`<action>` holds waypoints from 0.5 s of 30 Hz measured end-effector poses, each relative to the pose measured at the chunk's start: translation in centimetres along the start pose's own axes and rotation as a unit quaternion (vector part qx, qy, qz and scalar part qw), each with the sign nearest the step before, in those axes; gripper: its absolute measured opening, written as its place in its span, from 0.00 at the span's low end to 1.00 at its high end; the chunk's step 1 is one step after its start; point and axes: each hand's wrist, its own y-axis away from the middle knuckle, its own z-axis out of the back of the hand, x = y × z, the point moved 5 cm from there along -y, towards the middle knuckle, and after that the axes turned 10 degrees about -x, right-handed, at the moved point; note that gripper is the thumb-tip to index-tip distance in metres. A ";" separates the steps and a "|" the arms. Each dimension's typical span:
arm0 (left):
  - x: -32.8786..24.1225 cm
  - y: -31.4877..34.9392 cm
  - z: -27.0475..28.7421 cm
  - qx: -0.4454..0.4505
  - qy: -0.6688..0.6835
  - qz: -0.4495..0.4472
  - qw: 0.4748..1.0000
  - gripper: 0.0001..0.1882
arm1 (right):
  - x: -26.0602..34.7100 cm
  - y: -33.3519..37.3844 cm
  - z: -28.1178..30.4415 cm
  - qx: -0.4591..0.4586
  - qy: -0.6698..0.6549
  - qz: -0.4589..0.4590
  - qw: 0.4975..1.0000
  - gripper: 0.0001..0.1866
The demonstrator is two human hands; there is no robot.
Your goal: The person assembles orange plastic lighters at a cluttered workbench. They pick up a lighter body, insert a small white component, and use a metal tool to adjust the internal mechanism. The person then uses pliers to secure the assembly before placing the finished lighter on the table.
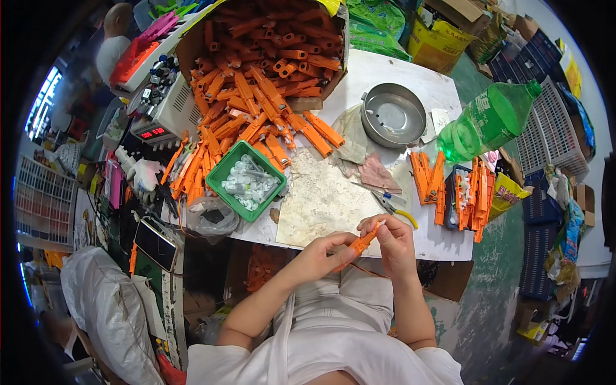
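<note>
An orange plastic part (363, 242), long and narrow, is held between my two hands just past the table's front edge. My left hand (324, 255) grips its lower end with thumb and fingers. The fingers of my right hand (390, 239) pinch its upper end, where something small and pale shows; I cannot make out what it is. Pliers with yellow handles (393, 207) lie on the table beyond my right hand. A green basket (226, 196) holding small clear and white plastic pieces (249, 183) stands to the left. Similar orange parts (256, 96) spill from a large box at the back.
A round metal pan (410, 122) and a green bottle (491, 122) stand at the back right. More orange parts (478, 196) are piled around a small dark bin on the right. Cloths (378, 173) lie mid-table. At the left are a device with a red display (154, 133) and a phone (156, 245).
</note>
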 end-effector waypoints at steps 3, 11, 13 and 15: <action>0.7 -0.2 -0.3 0.063 0.115 0.106 0.986 0.22 | 0.4 -0.1 -0.6 0.020 -0.010 -0.025 0.999 0.16; 1.1 0.6 -1.4 0.017 0.155 0.125 0.980 0.23 | 0.0 -0.5 -0.6 0.027 -0.009 -0.062 0.998 0.15; 1.1 0.7 -1.6 0.011 0.184 0.135 0.974 0.26 | 0.1 -0.9 -0.5 0.023 -0.002 -0.068 0.997 0.15; 0.9 0.9 -1.3 0.034 0.191 0.111 0.975 0.29 | 0.2 -1.3 -0.4 0.005 0.006 -0.072 0.997 0.14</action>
